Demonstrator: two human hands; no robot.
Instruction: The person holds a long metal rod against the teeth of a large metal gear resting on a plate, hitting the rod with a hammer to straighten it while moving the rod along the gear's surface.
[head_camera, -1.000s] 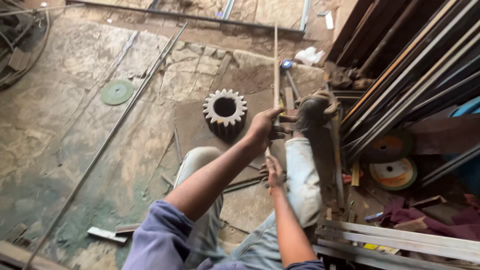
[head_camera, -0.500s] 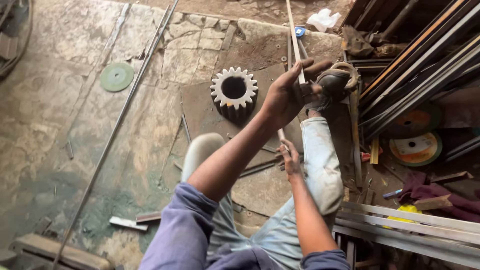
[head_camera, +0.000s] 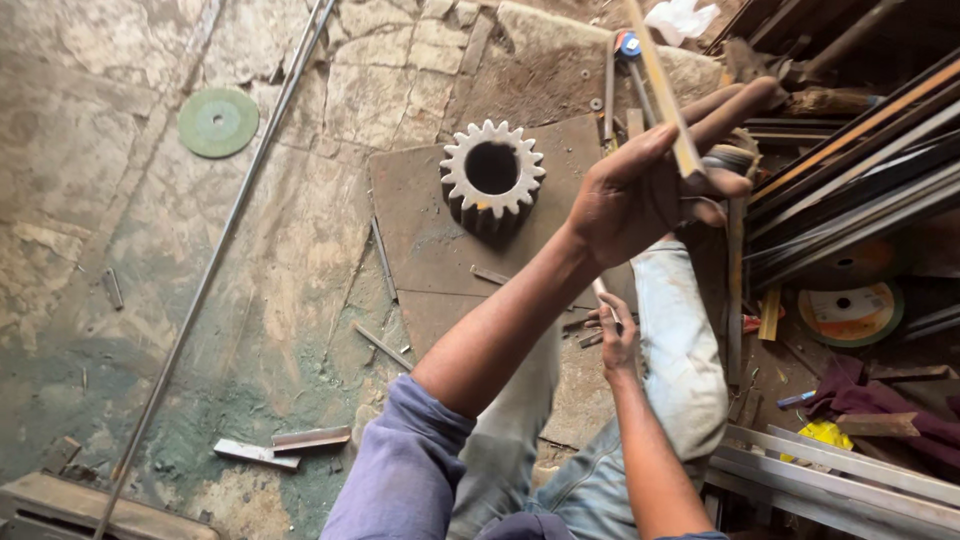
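Thin flat metal strip (head_camera: 662, 92): long, stiff, likely light and springy; left hand (head_camera: 650, 180) pinches its far length, fingers half-open, right hand (head_camera: 618, 335) closed around near end.

The left hand (head_camera: 650, 190) has risen toward the camera, lifting the long metal strip (head_camera: 660, 85) higher.

Left hand (head_camera: 650, 190) raised, fingers extended, thumb pinching; right hand (head_camera: 618, 335) lower, curled shut, forearm near vertical.
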